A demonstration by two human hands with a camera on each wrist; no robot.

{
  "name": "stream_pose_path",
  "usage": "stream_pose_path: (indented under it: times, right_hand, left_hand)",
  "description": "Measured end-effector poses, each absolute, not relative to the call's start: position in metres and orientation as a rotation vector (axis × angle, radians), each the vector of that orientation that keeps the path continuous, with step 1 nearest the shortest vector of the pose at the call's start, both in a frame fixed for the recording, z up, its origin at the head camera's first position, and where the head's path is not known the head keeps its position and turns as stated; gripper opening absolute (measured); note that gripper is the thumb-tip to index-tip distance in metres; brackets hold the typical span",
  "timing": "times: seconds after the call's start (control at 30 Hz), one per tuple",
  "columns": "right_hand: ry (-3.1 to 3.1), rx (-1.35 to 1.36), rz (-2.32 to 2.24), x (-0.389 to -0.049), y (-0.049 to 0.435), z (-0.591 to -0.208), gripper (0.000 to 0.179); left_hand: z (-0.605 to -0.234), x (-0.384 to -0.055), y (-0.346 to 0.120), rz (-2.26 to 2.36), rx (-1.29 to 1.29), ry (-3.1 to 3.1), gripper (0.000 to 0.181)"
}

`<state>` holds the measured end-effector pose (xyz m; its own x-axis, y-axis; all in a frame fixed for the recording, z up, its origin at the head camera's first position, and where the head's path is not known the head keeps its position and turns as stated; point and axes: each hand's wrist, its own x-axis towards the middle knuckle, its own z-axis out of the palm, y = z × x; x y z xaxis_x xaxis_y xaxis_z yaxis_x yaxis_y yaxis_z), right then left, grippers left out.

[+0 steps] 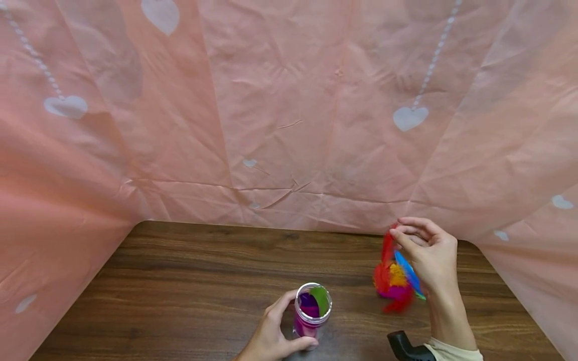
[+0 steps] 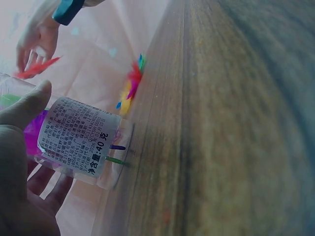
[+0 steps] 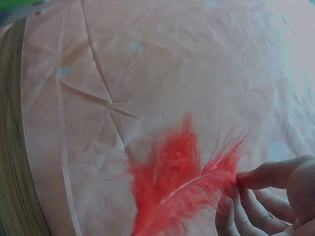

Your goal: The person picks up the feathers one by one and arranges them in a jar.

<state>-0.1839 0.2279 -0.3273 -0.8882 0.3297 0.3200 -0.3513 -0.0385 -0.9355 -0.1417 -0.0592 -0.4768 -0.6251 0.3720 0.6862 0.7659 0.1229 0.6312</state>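
My left hand [image 1: 272, 331] grips a clear plastic jar [image 1: 303, 325] around its side; the jar stands open-topped on the table. Purple and green feathers [image 1: 321, 300] show inside it, and the left wrist view shows a white printed label [image 2: 76, 135] on its wall. To the right, my right hand [image 1: 434, 255] pinches a red feather [image 3: 184, 189] by one end between thumb and fingertips. It hangs above a small pile of loose feathers in yellow [image 1: 397, 275], magenta, red and blue [image 1: 407, 273], overlapping them in the head view.
The table [image 1: 189, 291] has a dark wood grain. A pink cloth [image 1: 280, 100] with white hearts rises at its back and both sides. A black curved device [image 1: 404, 346] sits at my right wrist, by a pale sleeve [image 1: 453, 351].
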Motion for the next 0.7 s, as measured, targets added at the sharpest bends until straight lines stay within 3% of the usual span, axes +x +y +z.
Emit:
stream_pose_path:
  times: [0.7]
  right_hand:
    - [-1.713,0.095,2.036,-0.184,0.205,-0.319,0.019]
  left_hand:
    - [-0.482,-0.145,-0.059,-1.445,-1.133,-2.014,0.089]
